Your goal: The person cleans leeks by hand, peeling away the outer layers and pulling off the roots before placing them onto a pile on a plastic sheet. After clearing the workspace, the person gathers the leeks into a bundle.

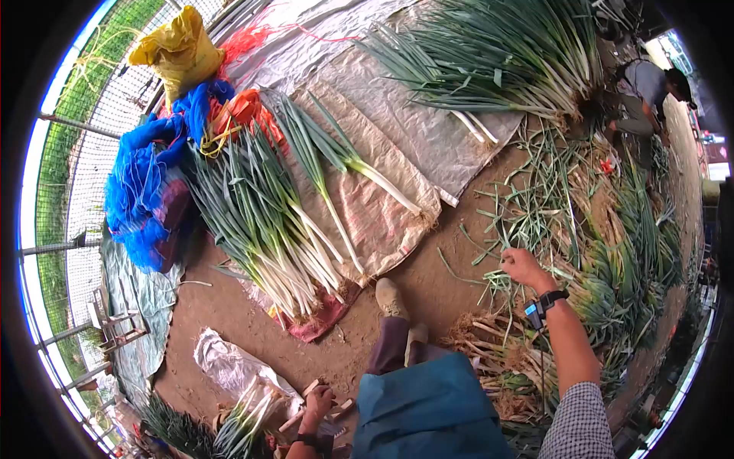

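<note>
My right hand (524, 268) is closed, fingers curled, above cut leek leaves (527, 218) scattered on the soil. A thin dark shape rises by its fingertips; I cannot make out whether it is held. Low in the view, my left hand (319, 399) has its fingers bent inward, and what they hold, if anything, is hidden. Pale stick-like pieces (340, 409) show beside it. Close to that hand lies a small bunch of leeks (248, 417) by a white sack (229, 359). Ahead, trimmed leeks (260, 222) lie in a row, roots toward me.
A large leek pile (497, 57) lies on sheeting at the back. Untrimmed leeks (619, 283) heap along the right. Blue netting (141, 191) and a yellow sack (180, 53) stand at left. Another person (642, 92) bends at the far right. My shoe (391, 298) rests on soil.
</note>
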Available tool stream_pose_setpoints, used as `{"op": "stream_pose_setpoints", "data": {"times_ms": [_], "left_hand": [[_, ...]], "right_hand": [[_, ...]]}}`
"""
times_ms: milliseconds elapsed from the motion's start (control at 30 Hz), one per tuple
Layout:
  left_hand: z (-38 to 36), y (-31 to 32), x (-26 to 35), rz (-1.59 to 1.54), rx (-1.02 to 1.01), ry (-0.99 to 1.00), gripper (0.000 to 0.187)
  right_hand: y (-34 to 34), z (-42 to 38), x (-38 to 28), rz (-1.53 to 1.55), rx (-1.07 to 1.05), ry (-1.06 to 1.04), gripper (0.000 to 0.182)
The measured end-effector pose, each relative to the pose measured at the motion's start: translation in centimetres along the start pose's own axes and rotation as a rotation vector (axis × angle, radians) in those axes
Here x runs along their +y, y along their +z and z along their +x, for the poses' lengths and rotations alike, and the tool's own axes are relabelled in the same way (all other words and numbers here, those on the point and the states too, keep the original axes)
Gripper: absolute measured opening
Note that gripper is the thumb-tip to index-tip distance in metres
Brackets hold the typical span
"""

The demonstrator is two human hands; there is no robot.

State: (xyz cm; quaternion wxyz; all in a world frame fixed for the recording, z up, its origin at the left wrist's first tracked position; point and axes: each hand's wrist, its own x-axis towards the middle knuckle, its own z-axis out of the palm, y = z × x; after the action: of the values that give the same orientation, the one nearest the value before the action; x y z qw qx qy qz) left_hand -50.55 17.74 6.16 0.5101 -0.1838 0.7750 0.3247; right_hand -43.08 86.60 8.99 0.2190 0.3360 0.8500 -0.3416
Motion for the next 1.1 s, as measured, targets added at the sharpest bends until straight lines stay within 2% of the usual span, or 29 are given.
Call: {"op": "stream_pose_setpoints", "data": {"times_ms": [67, 100, 167, 333, 367, 400, 500, 533, 567, 600, 633, 667, 700, 767, 833, 900, 933, 967, 1033, 1100], "left_hand": [[-0.4, 0.6, 0.9, -0.008, -0.007, -0.045, 0.031], [1.5, 0.5, 3.7, 0.036, -0.003, -0.009, 0.033], [4.7, 1.4, 5.2, -0.013, 0.047, 0.024, 0.033], [8.1, 7.0, 19.0, -0.179, 0.030, 0.152, 0.037], [9.0, 8.6, 21.5, -0.218, -0.010, 0.171, 0.036], [9.8, 10.1, 23.7, -0.259, -0.056, 0.199, 0.036], [12.2, 14.5, 28.9, -0.119, -0.086, 0.233, 0.035], [12.0, 15.2, 32.5, -0.074, -0.106, 0.220, 0.032], [14.3, 16.9, 33.0, -0.050, -0.059, 0.272, 0.031], [16.6, 18.3, 32.3, -0.018, -0.005, 0.309, 0.031], [17.1, 19.4, 33.1, 0.031, 0.033, 0.328, 0.030], [18.3, 20.4, 34.1, 0.001, 0.012, 0.187, 0.029], [21.4, 22.2, 32.0, -0.053, 0.037, 0.205, 0.029], [24.7, 24.5, 34.2, -0.129, 0.054, 0.155, 0.029], [30.9, 27.7, 32.2, 0.009, 0.061, 0.175, 0.029], [34.4, 30.8, 35.0, -0.064, 0.127, 0.250, 0.029], [35.5, 31.8, 37.8, 0.020, 0.151, 0.194, 0.031], [38.9, 32.9, 36.4, 0.040, 0.102, 0.180, 0.034], [42.8, 35.3, 37.4, 0.002, 0.225, 0.239, 0.040], [47.2, 37.7, 37.4, -0.088, 0.295, 0.177, 0.046]], "right_hand": [[0.7, 1.7, -2.5, 0.016, -0.086, 0.055, 0.037], [0.7, 3.4, -3.8, 0.031, -0.106, 0.074, 0.038], [2.2, 5.8, -3.7, 0.005, -0.141, 0.059, 0.039], [3.3, 10.9, -3.2, 0.018, -0.235, 0.146, 0.039], [2.5, 11.4, -2.6, 0.037, -0.242, 0.182, 0.039], [2.5, 12.3, -0.1, 0.070, -0.210, 0.142, 0.030], [-1.5, 15.4, 2.8, 0.081, -0.211, 0.213, 0.034], [-2.7, 16.9, 5.3, 0.018, -0.197, 0.185, 0.033], [-3.4, 19.6, 7.6, -0.045, -0.201, 0.135, 0.033], [-4.5, 22.3, 8.8, -0.135, -0.209, 0.180, 0.033], [-5.5, 24.8, 10.3, -0.082, -0.203, 0.178, 0.034], [-6.2, 27.3, 12.0, -0.122, -0.187, 0.205, 0.034], [-7.3, 30.2, 12.6, -0.167, -0.161, 0.227, 0.035], [-8.9, 35.4, 14.8, -0.151, -0.099, 0.173, 0.037], [-10.3, 40.5, 17.3, -0.089, -0.090, 0.143, 0.039], [-11.4, 44.5, 18.0, -0.192, -0.047, 0.180, 0.044], [-11.4, 46.5, 18.8, -0.168, -0.012, 0.176, 0.047], [-11.2, 48.5, 19.6, -0.142, 0.021, 0.167, 0.049], [-10.8, 52.5, 20.3, -0.177, 0.075, 0.085, 0.060], [-10.2, 55.8, 19.9, -0.241, 0.167, 0.070, 0.073]]}}
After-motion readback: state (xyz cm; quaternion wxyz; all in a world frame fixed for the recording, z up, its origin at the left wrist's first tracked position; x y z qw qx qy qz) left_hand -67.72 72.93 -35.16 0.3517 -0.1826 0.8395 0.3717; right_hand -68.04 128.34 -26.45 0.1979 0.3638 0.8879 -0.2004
